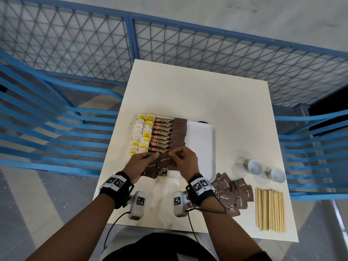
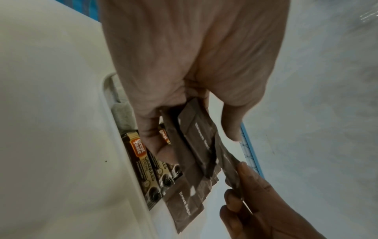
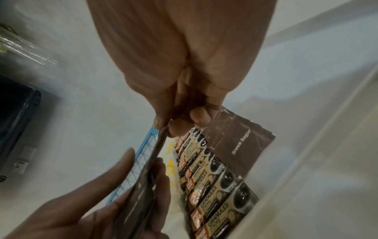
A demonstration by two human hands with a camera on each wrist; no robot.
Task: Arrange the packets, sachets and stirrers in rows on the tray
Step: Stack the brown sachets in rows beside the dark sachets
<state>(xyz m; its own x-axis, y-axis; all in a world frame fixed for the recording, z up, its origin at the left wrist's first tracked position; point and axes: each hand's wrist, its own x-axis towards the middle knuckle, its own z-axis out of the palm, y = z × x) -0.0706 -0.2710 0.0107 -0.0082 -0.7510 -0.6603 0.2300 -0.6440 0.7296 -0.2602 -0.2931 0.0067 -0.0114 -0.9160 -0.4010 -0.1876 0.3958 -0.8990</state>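
Note:
On the white tray (image 1: pixel 202 146) lie rows of tea bags (image 1: pixel 141 134), coffee granule sachets (image 1: pixel 162 135) and brown sugar packets (image 1: pixel 179 131). Over the tray's near left corner my left hand (image 1: pixel 150 157) grips a small stack of brown sugar packets (image 2: pixel 196 145). My right hand (image 1: pixel 174 155) pinches the top packet (image 1: pixel 165 161) of that stack between thumb and fingers. In the right wrist view this packet (image 3: pixel 159 145) shows edge-on, above the coffee sachets (image 3: pixel 214 177). A loose pile of brown sugar packets (image 1: pixel 232 193) and a bundle of wooden stirrers (image 1: pixel 269 210) lie on the table at the right.
Two white cups (image 1: pixel 255 167) (image 1: pixel 276 175) stand on the white table (image 1: pixel 188 91) right of the tray. The tray's right half is bare. Blue slatted chairs (image 1: pixel 47 132) flank the table, and a blue mesh fence (image 1: pixel 207 44) runs behind it.

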